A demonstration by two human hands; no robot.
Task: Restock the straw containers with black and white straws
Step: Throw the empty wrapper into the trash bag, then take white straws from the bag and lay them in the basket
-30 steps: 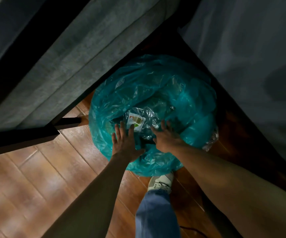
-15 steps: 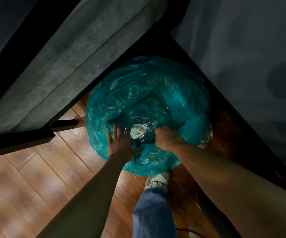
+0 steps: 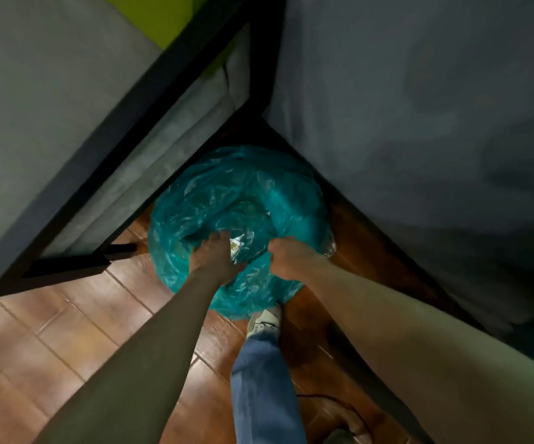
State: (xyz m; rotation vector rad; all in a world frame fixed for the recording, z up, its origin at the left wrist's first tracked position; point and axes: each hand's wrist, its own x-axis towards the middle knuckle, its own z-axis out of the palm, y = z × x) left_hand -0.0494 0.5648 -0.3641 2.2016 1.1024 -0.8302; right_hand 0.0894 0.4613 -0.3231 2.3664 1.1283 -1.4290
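Since a second ago the view has pulled back and the right hand [image 3: 286,257] has curled, bunching the teal plastic bag [image 3: 243,200]. The one clear wrapped packet [image 3: 243,243], likely straws, lies in the bag's mouth between both hands, nearer the left hand [image 3: 212,257], whose flat fingers press beside it. No straw containers show.

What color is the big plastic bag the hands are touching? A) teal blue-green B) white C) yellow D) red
A: the big plastic bag on the floor is teal blue-green, and the left hand and right hand are both on it.
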